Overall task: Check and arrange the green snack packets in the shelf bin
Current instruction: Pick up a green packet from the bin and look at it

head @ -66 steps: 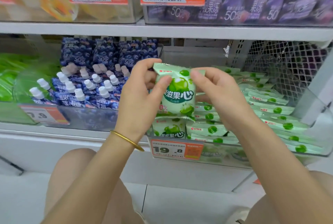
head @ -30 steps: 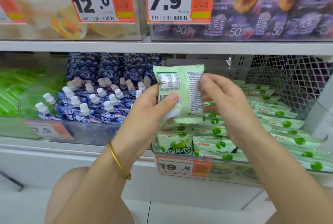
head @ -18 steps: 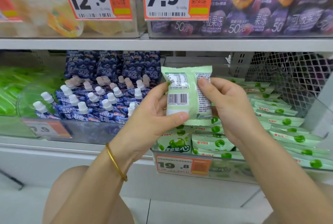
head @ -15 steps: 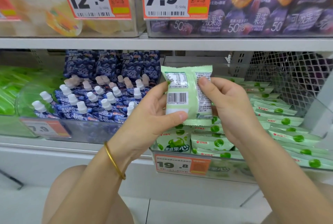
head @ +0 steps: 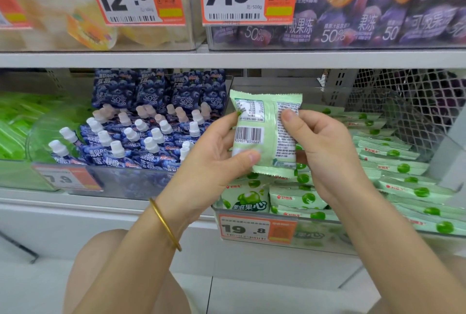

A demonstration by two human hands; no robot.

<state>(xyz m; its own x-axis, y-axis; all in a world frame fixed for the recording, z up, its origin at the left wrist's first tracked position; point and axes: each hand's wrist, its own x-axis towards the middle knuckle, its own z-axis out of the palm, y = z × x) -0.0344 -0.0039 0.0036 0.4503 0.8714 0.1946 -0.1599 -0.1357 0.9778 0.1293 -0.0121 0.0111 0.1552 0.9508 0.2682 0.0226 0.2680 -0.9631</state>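
A green snack packet [head: 268, 122] is held upright in front of the shelf with its back side and barcode facing me. My left hand [head: 214, 162] grips its left edge and lower corner; my right hand [head: 322, 152] pinches its right edge. Just behind and below it, the clear shelf bin [head: 327, 235] holds several green snack packets [head: 393, 170] lying in rows, with a 19.8 price tag on its front. My right hand hides part of the bin's front rows.
A clear bin of blue spouted pouches [head: 141, 142] stands left of the green bin, and a green-filled bin [head: 15, 132] lies further left. The upper shelf [head: 227, 60] carries price tags and purple packs. A wire mesh [head: 416, 101] closes the back right.
The packet was turned from its front side to its back side, with the barcode now toward me. Over the last half second both hands have held it almost still.
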